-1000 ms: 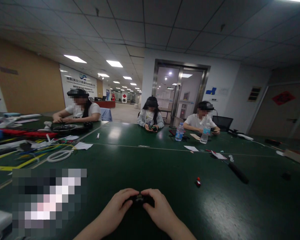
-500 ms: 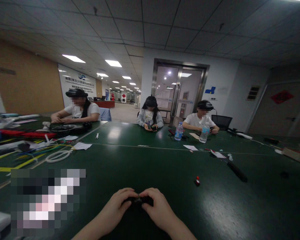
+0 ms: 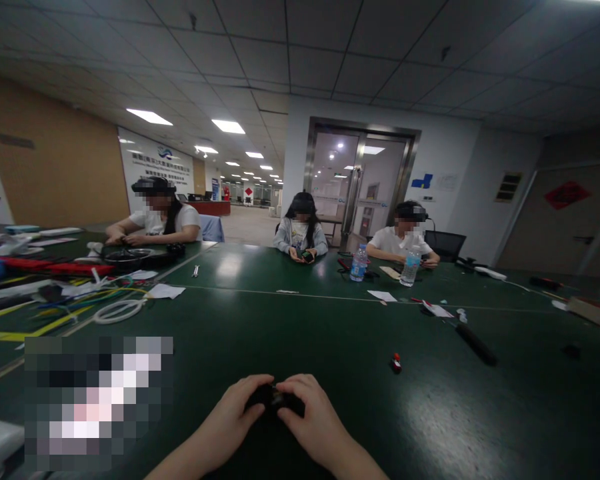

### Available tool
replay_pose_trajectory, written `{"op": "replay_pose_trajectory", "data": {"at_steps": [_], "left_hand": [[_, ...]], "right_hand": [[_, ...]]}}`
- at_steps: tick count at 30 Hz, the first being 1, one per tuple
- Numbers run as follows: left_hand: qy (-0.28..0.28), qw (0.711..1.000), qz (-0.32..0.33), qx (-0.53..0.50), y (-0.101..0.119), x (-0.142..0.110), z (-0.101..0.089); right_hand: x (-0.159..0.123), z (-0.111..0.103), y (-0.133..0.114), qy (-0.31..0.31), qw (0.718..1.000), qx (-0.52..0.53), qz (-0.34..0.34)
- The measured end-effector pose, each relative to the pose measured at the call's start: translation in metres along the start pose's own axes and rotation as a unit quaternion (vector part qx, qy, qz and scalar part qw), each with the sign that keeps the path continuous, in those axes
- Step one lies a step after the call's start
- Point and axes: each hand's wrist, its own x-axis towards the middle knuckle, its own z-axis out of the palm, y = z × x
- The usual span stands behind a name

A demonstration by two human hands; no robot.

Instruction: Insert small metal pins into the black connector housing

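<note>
Near the front of the green table [image 3: 220, 347], my left hand [image 3: 233, 413] has its thumb and fingers closed round one end of a small dark object [image 3: 276, 399]. From the opposite side my right hand [image 3: 316, 413] grips the other end, its thumb along the near side. Most of the object is covered by my fingers. It looks black with a lighter bit in the middle, and its kind cannot be made out. To the right of my hands a small red and white piece [image 3: 396, 363] rests on the tabletop.
A tool with a black handle [image 3: 475, 344] lies farther right. Two water bottles [image 3: 359, 264] stand across the table near seated people in headsets. Wires, a coiled white tube [image 3: 119, 311] and red parts crowd the left side, with a small wrench [image 3: 196, 271] beyond.
My right thumb and fingers have shifted slightly left along the dark object, and it has turned a little in my hands. The view has moved only slightly.
</note>
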Motion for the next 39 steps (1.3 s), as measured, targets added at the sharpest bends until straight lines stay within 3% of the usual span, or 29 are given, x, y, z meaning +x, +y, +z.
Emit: {"op": "replay_pose_trajectory", "data": {"at_steps": [6, 16, 30, 39], "left_hand": [[0.002, 1.0, 0.006, -0.019, -0.005, 0.0, 0.002], [-0.028, 0.998, -0.031, -0.043, 0.015, -0.001, -0.004], [-0.026, 0.998, 0.016, -0.053, 0.013, 0.0, -0.004], [-0.031, 0.998, 0.021, -0.045, 0.011, 0.002, -0.004]], "right_hand": [[-0.001, 0.0, -0.002, -0.016, 1.0, 0.004, 0.0], [-0.002, -0.002, -0.004, -0.01, 1.0, -0.006, 0.013], [-0.004, -0.002, -0.008, -0.005, 0.999, 0.015, 0.031], [0.003, 0.002, 0.002, 0.044, 0.992, 0.115, 0.033]]}}
